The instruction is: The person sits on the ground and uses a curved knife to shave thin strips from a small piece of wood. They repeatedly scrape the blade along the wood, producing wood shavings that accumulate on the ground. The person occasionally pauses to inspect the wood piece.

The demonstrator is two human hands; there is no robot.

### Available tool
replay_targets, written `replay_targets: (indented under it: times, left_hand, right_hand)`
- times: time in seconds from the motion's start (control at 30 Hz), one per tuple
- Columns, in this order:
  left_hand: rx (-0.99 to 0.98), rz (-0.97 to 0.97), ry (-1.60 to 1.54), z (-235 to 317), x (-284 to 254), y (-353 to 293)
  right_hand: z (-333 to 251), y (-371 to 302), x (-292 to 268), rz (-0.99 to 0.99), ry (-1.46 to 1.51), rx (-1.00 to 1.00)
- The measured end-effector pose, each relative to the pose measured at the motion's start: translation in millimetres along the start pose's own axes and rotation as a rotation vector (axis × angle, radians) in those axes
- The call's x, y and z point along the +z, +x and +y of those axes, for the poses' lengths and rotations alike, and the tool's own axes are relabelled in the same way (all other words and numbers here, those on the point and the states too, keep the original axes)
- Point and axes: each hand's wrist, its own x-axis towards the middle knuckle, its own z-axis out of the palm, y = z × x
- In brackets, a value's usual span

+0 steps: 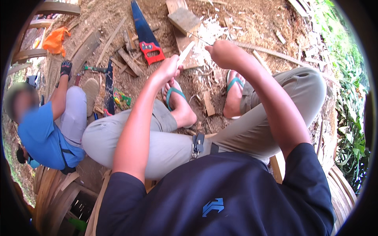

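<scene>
My left hand (169,70) is closed around a pale, pointed stick of whittled wood (186,52), its tip aimed up and to the right. To the right, my right hand (223,53) is a fist around the hidden handle of what looks like a knife. Its thin blade (200,38) extends up-left toward a wood block (184,20), above the stick's tip and seemingly apart from it. Beneath both hands lies a plank (182,44) amid pale shavings (208,33).
A red-handled handsaw (146,33) lies left of the plank, near wood offcuts (130,62). Farther left, a person (47,122) in a blue shirt sits beside another saw (109,88) and a green-handled hammer (94,69). An orange bag (56,40) lies beyond. Leafy plants (350,114) border the right.
</scene>
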Motion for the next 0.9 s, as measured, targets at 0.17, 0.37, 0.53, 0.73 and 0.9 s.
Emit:
replay_targets:
  times: [0.17,0.37,0.53,0.73,0.9]
  left_hand:
    - [0.287,-0.248,-0.335,29,-1,-26]
    - [0.483,-0.264,-0.385,39,16,-40]
    - [0.488,-0.2,-0.346,32,16,-39]
    - [0.527,-0.061,-0.321,34,14,-35]
    - [0.542,0.063,-0.167,35,15,-32]
  right_hand:
    - [8,4,-119,-0.003,0.466,0.341]
    - [28,15,-118,-0.042,1.186,0.158]
    - [13,20,-111,0.055,1.339,0.104]
    - [4,19,-121,0.079,1.237,0.093]
    - [6,20,-111,0.181,1.198,0.147]
